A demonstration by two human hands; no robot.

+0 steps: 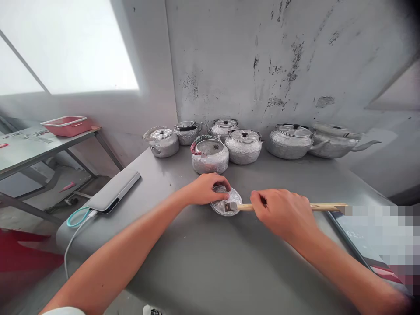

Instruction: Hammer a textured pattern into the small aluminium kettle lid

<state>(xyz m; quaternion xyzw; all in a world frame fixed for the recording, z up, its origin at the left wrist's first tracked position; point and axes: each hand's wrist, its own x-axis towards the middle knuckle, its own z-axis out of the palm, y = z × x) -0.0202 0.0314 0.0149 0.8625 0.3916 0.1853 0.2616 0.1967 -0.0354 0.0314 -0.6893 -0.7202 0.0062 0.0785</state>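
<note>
My left hand [207,188] rests on a round silvery metal lid [235,197] lying on the grey table, its fingers curled over the lid's far left part. My right hand [284,214] is wrapped round the pale wooden handle of a small hammer [245,207]. The hammer's metal head is over the lid, close to my left fingers; whether it touches the surface I cannot tell. Just beyond the lid stands an open dented kettle [210,162] with a red and green wrapped handle.
Several more dented metal kettles, including a lidded one [244,148], line the back by the stained wall. A grey power bank [113,192] with a cable lies left, and a tablet-like device [354,238] right. A pink basket [67,127] sits on another table.
</note>
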